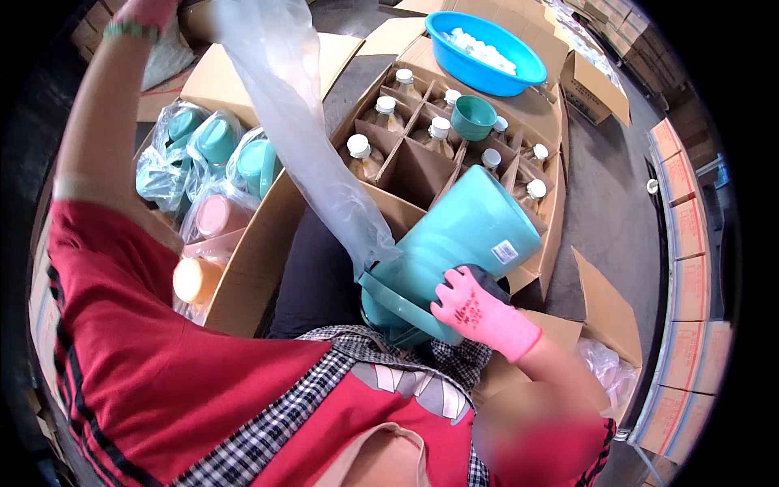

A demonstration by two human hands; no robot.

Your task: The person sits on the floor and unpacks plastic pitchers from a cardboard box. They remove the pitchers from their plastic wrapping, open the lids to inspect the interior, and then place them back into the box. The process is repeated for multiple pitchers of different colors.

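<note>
A large teal plastic jug (462, 235) with a handle and a small white label lies tilted in front of my body. My right hand (483, 312), in a pink glove with a dark patch, grips its side near the handle. A long, clear plastic bag (312, 138) stretches from the jug's handle end up past the top edge. High at the upper left is my raised left hand (148, 11); the frame cuts off its fingers, and the taut bag rises toward it. A small teal cup (474, 118) sits on the divided carton ahead.
Several white-capped bottles (385, 114) stand in the divided carton (410, 174). Bagged teal, pink and orange jugs (217, 140) fill a carton at left. A blue basin (519, 81) holds small white pieces. Stacked cartons (690, 300) line the right; an open carton (608, 312) stands nearer.
</note>
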